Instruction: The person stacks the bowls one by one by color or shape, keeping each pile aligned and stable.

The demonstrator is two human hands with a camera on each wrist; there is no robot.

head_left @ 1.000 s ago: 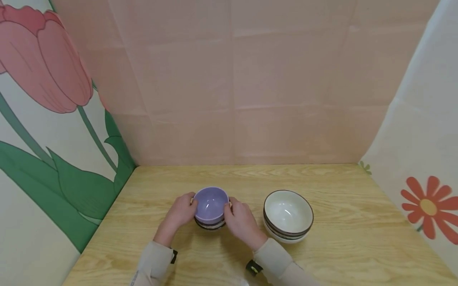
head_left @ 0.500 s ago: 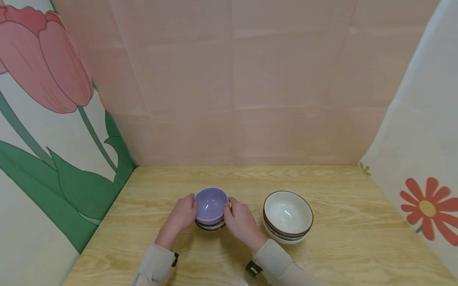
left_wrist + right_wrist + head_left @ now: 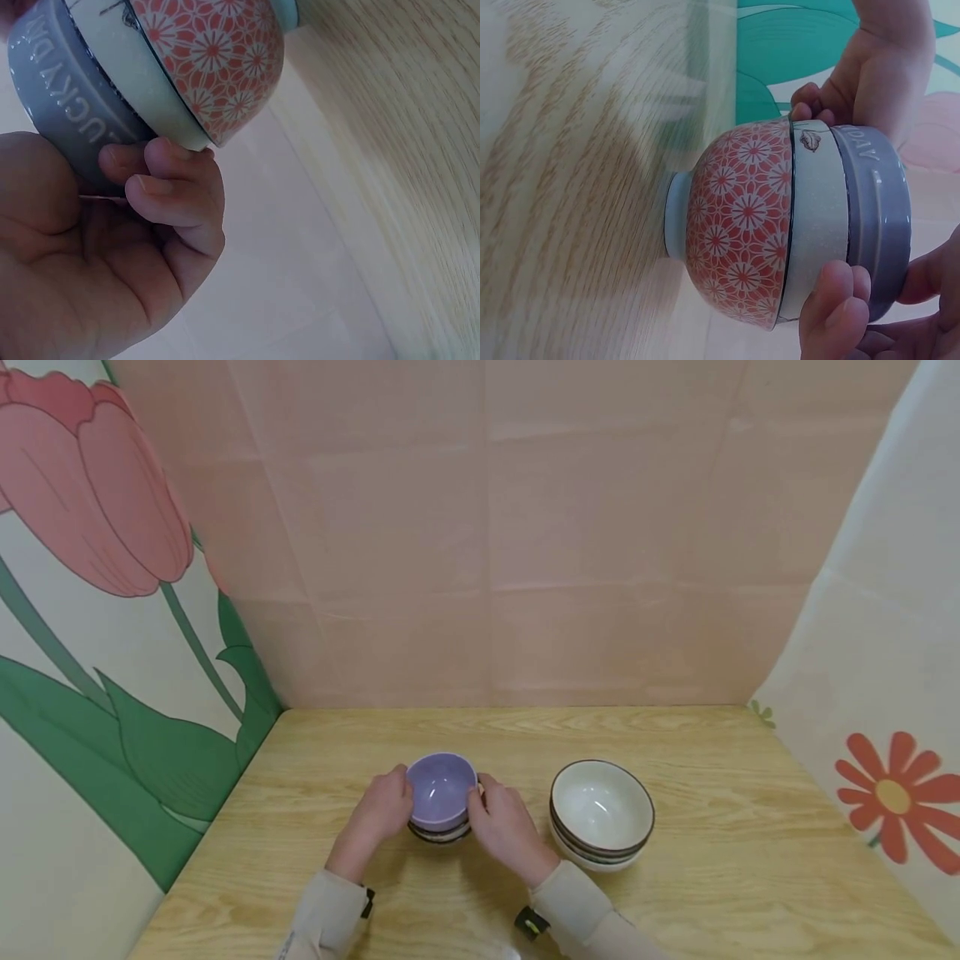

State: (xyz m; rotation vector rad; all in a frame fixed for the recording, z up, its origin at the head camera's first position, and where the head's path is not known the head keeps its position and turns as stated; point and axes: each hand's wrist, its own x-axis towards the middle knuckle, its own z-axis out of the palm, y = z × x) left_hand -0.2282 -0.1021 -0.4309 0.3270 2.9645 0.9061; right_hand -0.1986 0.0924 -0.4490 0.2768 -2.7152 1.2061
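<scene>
A small purple bowl (image 3: 442, 793) with raised lettering tops a stack at the table's middle. Beneath it come a white bowl (image 3: 817, 202) with a leaf print and, lowest, a red flower-patterned bowl (image 3: 739, 225) whose pale foot appears to stand on the wood. My left hand (image 3: 385, 806) grips the purple bowl's left side, its curled fingertips reaching the white bowl below in the left wrist view. On the opposite side, my right hand (image 3: 506, 825) holds the purple bowl between thumb and fingers, and the fingers also lie against the white bowl.
Right of my right hand stands a second stack of larger bowls, a white dark-rimmed bowl (image 3: 602, 806) uppermost. The wooden table (image 3: 720, 877) meets a pink backdrop (image 3: 525, 527) behind, with flower-printed cloth on both sides.
</scene>
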